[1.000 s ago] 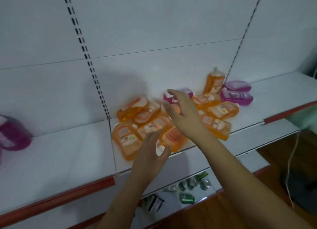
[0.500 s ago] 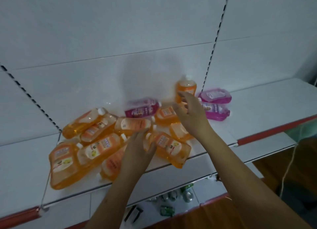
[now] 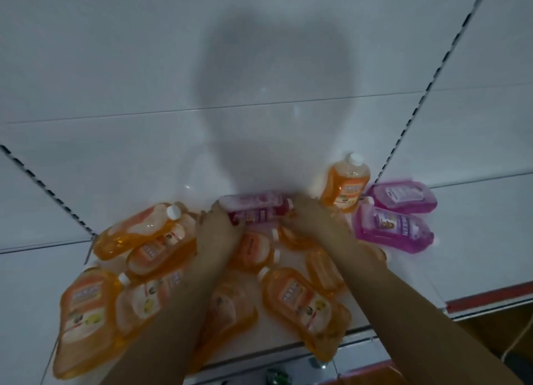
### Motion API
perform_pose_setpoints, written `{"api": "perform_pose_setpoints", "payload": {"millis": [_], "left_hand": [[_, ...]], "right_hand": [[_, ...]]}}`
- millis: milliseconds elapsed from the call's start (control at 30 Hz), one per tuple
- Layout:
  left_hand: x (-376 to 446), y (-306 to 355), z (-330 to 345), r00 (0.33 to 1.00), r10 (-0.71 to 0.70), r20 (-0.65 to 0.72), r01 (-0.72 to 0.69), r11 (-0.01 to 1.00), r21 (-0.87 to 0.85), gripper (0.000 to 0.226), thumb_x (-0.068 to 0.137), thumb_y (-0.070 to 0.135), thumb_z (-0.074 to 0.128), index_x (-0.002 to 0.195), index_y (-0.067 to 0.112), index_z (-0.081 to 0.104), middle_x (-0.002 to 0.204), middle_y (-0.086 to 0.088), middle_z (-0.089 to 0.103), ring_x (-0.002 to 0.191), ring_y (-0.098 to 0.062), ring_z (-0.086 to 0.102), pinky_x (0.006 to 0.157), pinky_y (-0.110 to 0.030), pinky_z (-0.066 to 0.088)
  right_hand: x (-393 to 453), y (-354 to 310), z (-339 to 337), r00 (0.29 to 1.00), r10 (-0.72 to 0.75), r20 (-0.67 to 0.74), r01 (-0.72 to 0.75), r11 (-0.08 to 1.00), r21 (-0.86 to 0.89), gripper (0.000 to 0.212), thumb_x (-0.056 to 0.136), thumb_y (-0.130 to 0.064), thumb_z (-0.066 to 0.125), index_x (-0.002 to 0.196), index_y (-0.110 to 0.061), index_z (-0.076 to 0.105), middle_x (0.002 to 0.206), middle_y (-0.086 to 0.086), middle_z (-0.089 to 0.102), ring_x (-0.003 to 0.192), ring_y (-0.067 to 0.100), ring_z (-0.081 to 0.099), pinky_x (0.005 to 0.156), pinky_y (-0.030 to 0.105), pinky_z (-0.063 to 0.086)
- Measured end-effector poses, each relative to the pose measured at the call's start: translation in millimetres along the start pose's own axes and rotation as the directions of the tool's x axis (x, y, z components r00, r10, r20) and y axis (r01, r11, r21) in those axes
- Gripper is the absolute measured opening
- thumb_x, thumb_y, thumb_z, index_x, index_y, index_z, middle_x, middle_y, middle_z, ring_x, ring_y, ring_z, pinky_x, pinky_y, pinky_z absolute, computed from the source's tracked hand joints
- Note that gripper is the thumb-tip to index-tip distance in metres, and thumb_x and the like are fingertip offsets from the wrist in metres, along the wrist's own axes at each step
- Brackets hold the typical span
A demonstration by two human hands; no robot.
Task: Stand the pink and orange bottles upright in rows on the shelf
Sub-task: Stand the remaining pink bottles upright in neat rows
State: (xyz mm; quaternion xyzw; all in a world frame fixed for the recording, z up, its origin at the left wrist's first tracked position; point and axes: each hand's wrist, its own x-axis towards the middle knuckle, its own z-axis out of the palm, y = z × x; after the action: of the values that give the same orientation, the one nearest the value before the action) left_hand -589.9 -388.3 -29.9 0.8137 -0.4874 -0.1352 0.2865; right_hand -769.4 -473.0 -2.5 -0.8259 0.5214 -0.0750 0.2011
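Note:
Several orange bottles (image 3: 86, 307) lie flat in a heap on the white shelf (image 3: 476, 240). One orange bottle (image 3: 347, 184) stands upright against the back panel. Two pink bottles (image 3: 393, 230) lie flat to its right. A third pink bottle (image 3: 253, 207) lies on its side at the back of the heap. My left hand (image 3: 216, 232) grips its left end and my right hand (image 3: 311, 220) grips its capped right end. My forearms hide some of the orange bottles beneath them.
The shelf has a red front strip (image 3: 490, 301) at the right. Perforated black uprights (image 3: 432, 76) run up the white back panel. A lower shelf with small green items (image 3: 275, 377) shows below the front edge. Wooden floor (image 3: 496, 344) lies at bottom right.
Both hands have reached further back over the heap and taken hold of the lying pink bottle's two ends. The view has moved closer and shifted, so the bottles appear larger.

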Motion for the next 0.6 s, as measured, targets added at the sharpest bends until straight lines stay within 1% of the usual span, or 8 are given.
{"api": "perform_pose_setpoints", "payload": {"millis": [67,167,233,300,400,467,533,600], "left_hand": [[7,2,1,0.999,-0.022,0.039,0.025,0.997,-0.076,0.044,0.082,0.041,0.065,0.119,0.020,0.060,0.112,-0.005,0.067,0.100,-0.026,0.066,0.090,-0.039,0.051],[11,0,0,0.998,-0.057,0.036,0.062,0.988,-0.142,0.055,0.078,0.041,0.075,0.124,0.016,0.059,0.113,-0.002,0.069,0.101,-0.023,0.066,0.077,-0.027,0.046],[9,2,-3,0.998,-0.061,-0.007,0.058,0.980,-0.189,0.052,0.075,0.047,0.078,0.119,0.022,0.065,0.106,0.004,0.072,0.097,-0.018,0.068,0.075,-0.025,0.048],[4,10,-7,0.996,-0.067,-0.060,0.048,0.961,-0.272,0.041,0.075,0.050,0.078,0.106,0.026,0.067,0.090,0.014,0.069,0.082,-0.006,0.066,0.065,-0.014,0.045],[-14,32,-10,0.986,-0.112,-0.125,0.046,0.899,-0.436,0.032,0.080,0.054,0.073,0.099,0.029,0.066,0.079,0.021,0.065,0.072,0.006,0.063,0.056,-0.005,0.043],[-27,45,-7,0.969,-0.167,-0.179,0.034,0.816,-0.577,0.030,0.083,0.052,0.070,0.102,0.029,0.065,0.089,0.016,0.069,0.082,0.009,0.065,0.064,-0.005,0.049],[-40,51,-5,0.952,-0.242,-0.190,0.042,0.716,-0.697,0.039,0.083,0.051,0.071,0.116,0.032,0.061,0.114,0.009,0.066,0.099,0.005,0.064,0.080,-0.016,0.056],[-55,49,-13,0.940,-0.296,-0.170,0.058,0.630,-0.775,0.048,0.084,0.049,0.072,0.128,0.041,0.052,0.125,0.010,0.063,0.111,-0.004,0.063,0.089,-0.028,0.056]], "right_hand": [[11,4,9,0.999,-0.033,0.021,0.032,0.999,0.009,0.056,0.081,-0.056,0.058,0.132,-0.031,0.056,0.128,0.001,0.061,0.119,0.024,0.057,0.102,0.049,0.043],[22,16,18,1.000,-0.023,0.021,0.020,0.993,0.120,0.057,0.077,-0.061,0.060,0.125,-0.030,0.059,0.116,-0.001,0.066,0.107,0.019,0.063,0.091,0.041,0.051],[20,19,9,0.999,0.008,-0.042,0.004,0.960,0.281,0.060,0.076,-0.054,0.071,0.126,-0.024,0.056,0.114,0.000,0.066,0.104,0.020,0.062,0.087,0.037,0.051],[18,17,-8,0.994,0.035,-0.100,0.013,0.899,0.438,0.058,0.078,-0.043,0.076,0.123,-0.018,0.050,0.107,-0.001,0.065,0.097,0.020,0.062,0.078,0.034,0.050],[9,4,-39,0.978,-0.043,-0.202,0.159,0.783,0.601,0.049,0.086,-0.038,0.070,0.119,-0.019,0.039,0.099,-0.007,0.059,0.088,0.009,0.061,0.068,0.024,0.048],[6,-7,-54,0.966,-0.093,-0.243,0.232,0.727,0.646,0.047,0.088,-0.039,0.067,0.118,-0.022,0.035,0.099,-0.012,0.057,0.088,0.003,0.060,0.070,0.021,0.049],[3,-18,-61,0.962,-0.133,-0.239,0.264,0.682,0.682,0.046,0.088,-0.040,0.066,0.117,-0.023,0.034,0.100,-0.011,0.058,0.087,0.001,0.060,0.070,0.017,0.051],[1,-30,-55,0.973,-0.135,-0.188,0.231,0.625,0.746,0.045,0.087,-0.042,0.067,0.116,-0.022,0.040,0.104,-0.004,0.064,0.088,0.006,0.065,0.076,0.027,0.058]]}}
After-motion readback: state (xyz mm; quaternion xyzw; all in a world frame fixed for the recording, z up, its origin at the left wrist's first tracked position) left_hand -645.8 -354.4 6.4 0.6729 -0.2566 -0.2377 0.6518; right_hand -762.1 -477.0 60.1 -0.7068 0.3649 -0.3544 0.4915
